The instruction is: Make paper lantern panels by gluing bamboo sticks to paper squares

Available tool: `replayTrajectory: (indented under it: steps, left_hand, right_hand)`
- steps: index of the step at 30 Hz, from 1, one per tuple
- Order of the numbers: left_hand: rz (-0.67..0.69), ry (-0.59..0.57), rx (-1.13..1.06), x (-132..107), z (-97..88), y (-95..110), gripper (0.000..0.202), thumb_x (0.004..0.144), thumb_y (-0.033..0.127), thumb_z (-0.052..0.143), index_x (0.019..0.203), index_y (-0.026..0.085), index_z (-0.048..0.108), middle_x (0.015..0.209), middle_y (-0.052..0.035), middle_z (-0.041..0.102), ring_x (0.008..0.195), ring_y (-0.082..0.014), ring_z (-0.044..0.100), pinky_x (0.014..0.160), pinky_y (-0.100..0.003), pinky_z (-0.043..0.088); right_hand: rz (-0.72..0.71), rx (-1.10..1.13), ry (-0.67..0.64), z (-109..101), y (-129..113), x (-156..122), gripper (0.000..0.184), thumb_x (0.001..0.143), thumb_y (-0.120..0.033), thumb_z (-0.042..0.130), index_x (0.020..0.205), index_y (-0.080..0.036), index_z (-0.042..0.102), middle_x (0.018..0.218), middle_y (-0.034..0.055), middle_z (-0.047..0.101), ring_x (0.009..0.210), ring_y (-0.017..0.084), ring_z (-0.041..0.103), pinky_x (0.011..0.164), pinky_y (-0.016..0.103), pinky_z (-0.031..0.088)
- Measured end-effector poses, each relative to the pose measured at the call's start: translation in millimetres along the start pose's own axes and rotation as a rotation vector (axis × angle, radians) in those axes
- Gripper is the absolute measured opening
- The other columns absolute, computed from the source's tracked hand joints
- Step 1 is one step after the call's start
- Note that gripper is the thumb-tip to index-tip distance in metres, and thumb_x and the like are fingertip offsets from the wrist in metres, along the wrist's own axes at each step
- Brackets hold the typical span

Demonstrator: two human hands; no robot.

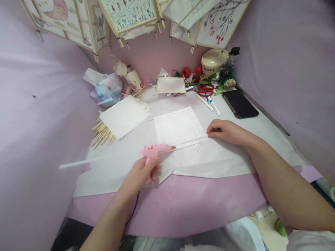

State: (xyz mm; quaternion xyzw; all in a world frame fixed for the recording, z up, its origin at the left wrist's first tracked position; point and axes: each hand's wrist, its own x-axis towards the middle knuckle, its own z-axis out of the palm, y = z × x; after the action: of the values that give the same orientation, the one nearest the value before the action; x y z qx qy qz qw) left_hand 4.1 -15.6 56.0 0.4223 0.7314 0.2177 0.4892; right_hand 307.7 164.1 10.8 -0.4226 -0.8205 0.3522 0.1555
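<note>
My left hand is wrapped round the handle of a pink glue gun. The nozzle points right, at the near left edge of a white paper panel lying flat on the table. My right hand pinches the panel's near right corner between thumb and fingers. Pale strips run along the panel's near and right edges. To the left, a stack of white paper sheets rests partly over a bundle of thin wooden sticks.
Behind the panel stand a small stick frame, red scissors, markers and a bowl. A black phone lies at the right. Painted paper lanterns hang above. The gun's dark cord drops over the front edge.
</note>
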Motion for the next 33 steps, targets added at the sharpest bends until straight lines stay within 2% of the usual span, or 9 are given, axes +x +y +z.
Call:
replayTrajectory:
  steps: [8, 16, 27, 33]
  left_hand:
    - [0.031, -0.009, 0.018, 0.5, -3.2, -8.2, 0.046, 0.09, 0.06, 0.045, 0.069, 0.019, 0.054, 0.051, 0.0018, 0.057, 0.049, -0.0142, 0.052, 0.057, -0.027, 0.038]
    - [0.014, 0.02, 0.042, 2.0, -5.6, -11.3, 0.05, 0.087, 0.065, 0.047, 0.067, 0.019, 0.054, 0.05, 0.0012, 0.058, 0.049, -0.0155, 0.053, 0.057, -0.028, 0.04]
    - [-0.018, 0.054, -0.011, -11.3, -24.0, -23.0, 0.049, 0.085, 0.067, 0.048, 0.073, 0.019, 0.056, 0.053, 0.0008, 0.06, 0.049, -0.0148, 0.052, 0.053, -0.026, 0.036]
    - [-0.026, 0.064, -0.025, -9.8, -24.5, -27.2, 0.05, 0.085, 0.067, 0.049, 0.069, 0.019, 0.054, 0.051, 0.0014, 0.059, 0.048, -0.0143, 0.052, 0.053, -0.026, 0.038]
  right_hand:
    - [0.004, -0.007, 0.005, 1.0, 1.7, 0.4, 0.017, 0.078, -0.041, 0.06, 0.076, -0.025, 0.066, 0.086, 0.0025, 0.065, 0.076, 0.019, 0.058, 0.071, 0.034, 0.044]
    - [-0.012, 0.003, 0.001, 0.4, 4.0, -0.4, 0.02, 0.079, -0.045, 0.061, 0.077, -0.025, 0.067, 0.086, 0.0022, 0.065, 0.076, 0.019, 0.058, 0.069, 0.032, 0.044]
    - [-0.013, -0.02, 0.0, 1.5, 6.2, 0.4, 0.018, 0.08, -0.043, 0.062, 0.078, -0.026, 0.067, 0.086, 0.0014, 0.065, 0.076, 0.019, 0.058, 0.07, 0.033, 0.044]
    - [-0.005, -0.03, 0.01, 1.4, 5.4, -0.3, 0.024, 0.079, -0.049, 0.061, 0.077, -0.026, 0.067, 0.084, 0.0021, 0.065, 0.074, 0.019, 0.057, 0.069, 0.034, 0.043]
